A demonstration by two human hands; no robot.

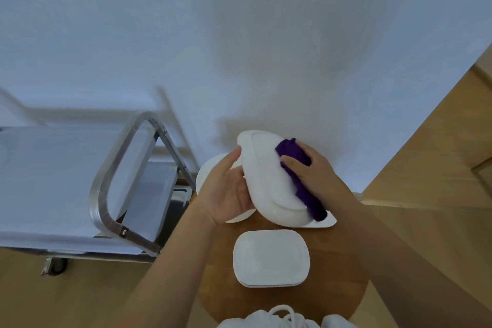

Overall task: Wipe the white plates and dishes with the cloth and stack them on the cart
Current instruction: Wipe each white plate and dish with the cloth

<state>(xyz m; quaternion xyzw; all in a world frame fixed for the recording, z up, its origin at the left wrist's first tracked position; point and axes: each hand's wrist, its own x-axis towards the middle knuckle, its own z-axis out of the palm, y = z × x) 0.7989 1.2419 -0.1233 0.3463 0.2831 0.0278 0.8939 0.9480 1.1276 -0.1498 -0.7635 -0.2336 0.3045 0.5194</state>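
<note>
A white oblong dish (266, 176) is held tilted above the round wooden table (332, 274), its underside toward me. My left hand (226, 189) grips its left edge, thumb on the rim. My right hand (311, 170) grips a purple cloth (300, 181) and presses it against the dish's right side; the cloth hangs down past the lower rim. Below them lie a round white plate (210, 170) and a flat white plate (328, 221), both partly hidden. A stack of white rounded-square plates (271, 258) sits nearer me.
The metal cart (125, 189) stands to the left of the table, with a tubular steel handle and pale shelves. A white wall is behind. A wooden panel (439, 154) rises at the right. Wood floor lies below.
</note>
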